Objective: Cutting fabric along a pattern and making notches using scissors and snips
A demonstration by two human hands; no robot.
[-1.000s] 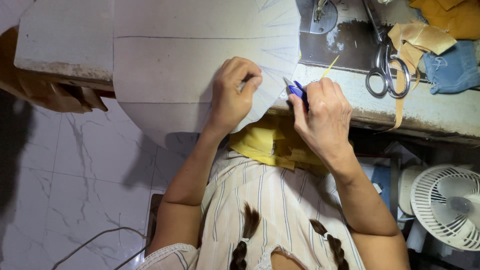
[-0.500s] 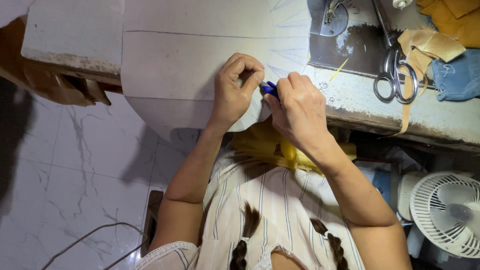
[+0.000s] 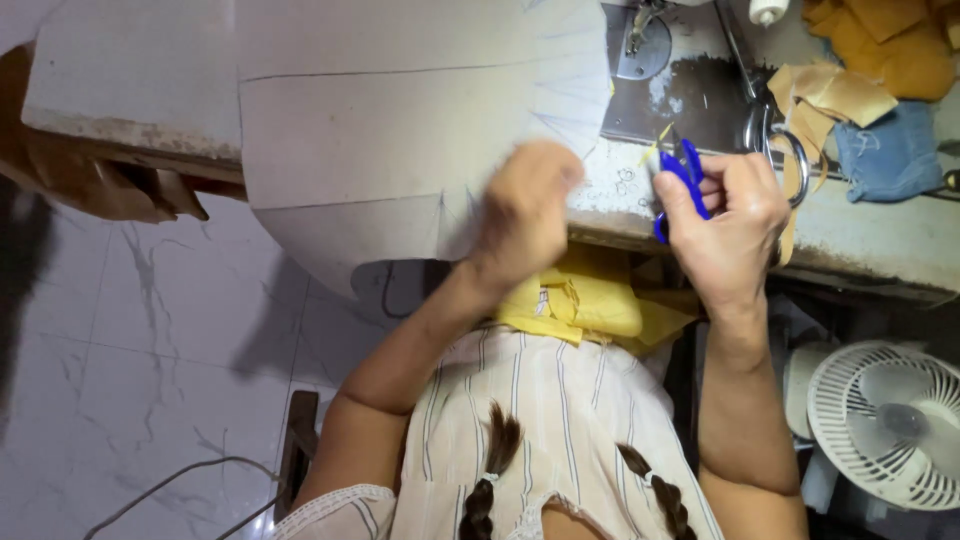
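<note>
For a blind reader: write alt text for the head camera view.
Seen from above, a person's right hand holds small blue snips at the edge of a worn sewing table, while the left hand rests on a large pale paper pattern. Yellow fabric lies in the lap.

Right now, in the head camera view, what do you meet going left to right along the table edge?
White paper pattern → left hand resting on it → small blue snips in the right hand → large metal scissors → folded blue denim scrap.
</note>
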